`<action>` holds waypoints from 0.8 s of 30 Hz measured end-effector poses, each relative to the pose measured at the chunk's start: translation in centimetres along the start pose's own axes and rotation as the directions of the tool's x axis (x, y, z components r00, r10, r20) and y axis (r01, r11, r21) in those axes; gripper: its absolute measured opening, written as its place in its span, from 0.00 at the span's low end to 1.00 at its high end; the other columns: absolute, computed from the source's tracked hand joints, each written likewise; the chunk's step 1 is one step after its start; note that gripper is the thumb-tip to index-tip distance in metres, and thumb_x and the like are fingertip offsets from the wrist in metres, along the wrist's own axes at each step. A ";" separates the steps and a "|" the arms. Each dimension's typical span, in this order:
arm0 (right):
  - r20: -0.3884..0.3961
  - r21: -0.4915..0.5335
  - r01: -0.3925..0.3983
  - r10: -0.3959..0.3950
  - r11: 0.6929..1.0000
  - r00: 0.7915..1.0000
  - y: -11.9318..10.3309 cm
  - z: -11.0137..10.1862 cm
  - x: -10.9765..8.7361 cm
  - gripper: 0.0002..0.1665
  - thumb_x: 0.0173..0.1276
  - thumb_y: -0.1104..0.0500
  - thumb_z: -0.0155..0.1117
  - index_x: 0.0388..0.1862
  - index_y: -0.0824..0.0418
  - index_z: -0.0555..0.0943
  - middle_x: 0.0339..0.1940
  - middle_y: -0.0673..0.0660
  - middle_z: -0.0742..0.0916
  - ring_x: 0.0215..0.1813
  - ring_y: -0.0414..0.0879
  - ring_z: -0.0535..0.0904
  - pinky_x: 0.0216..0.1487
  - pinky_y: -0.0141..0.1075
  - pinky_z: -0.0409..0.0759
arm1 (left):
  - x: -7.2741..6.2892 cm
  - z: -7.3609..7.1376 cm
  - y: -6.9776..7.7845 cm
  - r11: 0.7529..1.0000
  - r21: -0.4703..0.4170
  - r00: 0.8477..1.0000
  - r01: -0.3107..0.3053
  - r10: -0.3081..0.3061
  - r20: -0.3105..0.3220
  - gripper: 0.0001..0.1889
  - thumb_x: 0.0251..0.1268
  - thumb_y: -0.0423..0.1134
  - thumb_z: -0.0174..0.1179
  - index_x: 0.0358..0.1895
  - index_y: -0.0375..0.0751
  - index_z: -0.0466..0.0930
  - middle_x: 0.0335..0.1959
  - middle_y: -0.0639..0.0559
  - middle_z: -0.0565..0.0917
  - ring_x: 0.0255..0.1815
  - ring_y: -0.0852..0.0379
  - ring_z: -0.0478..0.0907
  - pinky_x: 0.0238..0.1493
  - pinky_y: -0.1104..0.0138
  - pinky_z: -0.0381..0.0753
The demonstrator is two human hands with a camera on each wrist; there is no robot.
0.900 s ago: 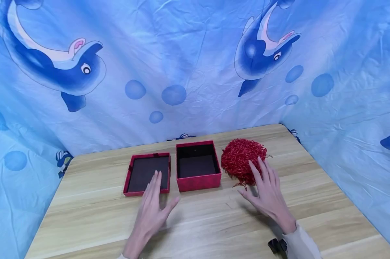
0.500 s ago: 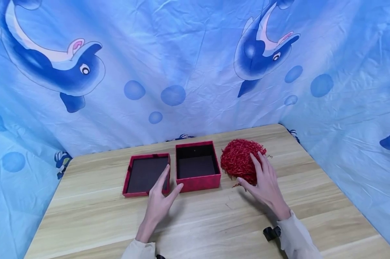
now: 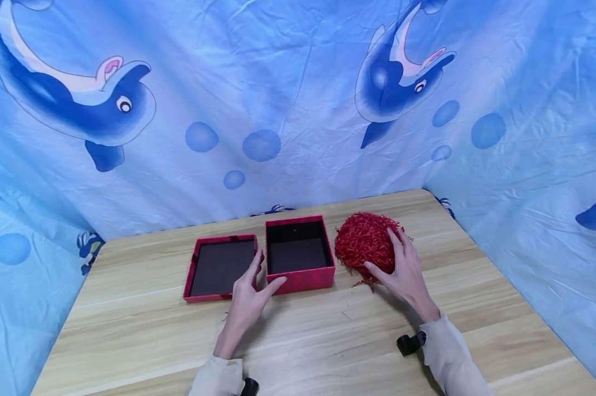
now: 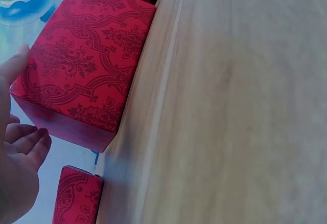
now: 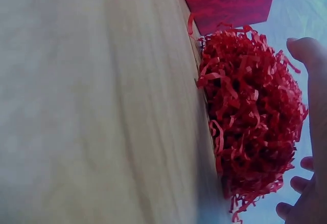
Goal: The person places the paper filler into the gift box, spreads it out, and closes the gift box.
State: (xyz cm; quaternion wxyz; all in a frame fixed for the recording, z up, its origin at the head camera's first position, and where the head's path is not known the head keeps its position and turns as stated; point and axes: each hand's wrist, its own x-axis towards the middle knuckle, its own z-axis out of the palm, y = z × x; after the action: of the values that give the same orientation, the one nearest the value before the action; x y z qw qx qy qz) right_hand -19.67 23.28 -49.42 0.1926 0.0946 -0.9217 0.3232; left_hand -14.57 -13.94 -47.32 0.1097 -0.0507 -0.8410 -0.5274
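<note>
A square red patterned box [image 3: 307, 280] with a black inside stands without its cover near the table's middle. To its left lies the matching shallow lid [image 3: 216, 269], black inside facing up. My left hand [image 3: 248, 302] is at the box's front left corner, thumb at the front and fingers along the left side; the left wrist view shows the thumb at the top edge of the box [image 4: 87, 55]. On the right is a mound of red shredded paper [image 3: 362, 242]. My right hand [image 3: 406, 278] arches at its right front, fingers spread around the shreds [image 5: 250, 116].
A pale wooden table [image 3: 327, 341] carries everything. Behind and beside it hangs a blue curtain [image 3: 288, 110] printed with dolphins. Small black wrist cameras [image 3: 409, 344] are worn at both sleeves.
My left hand has moved from over the lid's front edge to the box's left front corner. My right hand has come lower and slightly left, closer around the shredded paper.
</note>
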 end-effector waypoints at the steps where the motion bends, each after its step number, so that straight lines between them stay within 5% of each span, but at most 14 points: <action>1: 0.001 0.003 -0.007 0.007 1.000 1.000 0.1 0.1 0.1 0.60 0.62 0.40 0.74 0.85 0.58 0.55 0.83 0.70 0.56 0.79 0.73 0.52 0.69 0.76 0.53 | 0.0 0.0 0.0 1.000 -0.001 1.000 -0.002 0.002 -0.001 0.47 0.62 0.51 0.75 0.82 0.46 0.61 0.77 0.43 0.68 0.71 0.37 0.73 0.69 0.41 0.69; 24: 0.059 -0.020 -0.033 0.034 0.999 0.998 1.2 1.9 2.3 0.67 0.56 0.39 0.79 0.85 0.59 0.52 0.82 0.74 0.52 0.78 0.77 0.51 0.66 0.76 0.60 | 0.4 0.4 -0.3 0.999 -0.039 1.000 -0.023 0.022 -0.015 0.42 0.64 0.51 0.74 0.80 0.50 0.66 0.75 0.42 0.70 0.72 0.42 0.71 0.69 0.44 0.70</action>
State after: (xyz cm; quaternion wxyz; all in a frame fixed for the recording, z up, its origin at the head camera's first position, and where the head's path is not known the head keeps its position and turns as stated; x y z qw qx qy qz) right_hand -22.69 22.94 -50.51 0.1606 0.0868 -0.9315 0.3146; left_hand -15.07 -13.70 -47.68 0.1209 -0.0585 -0.8290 -0.5429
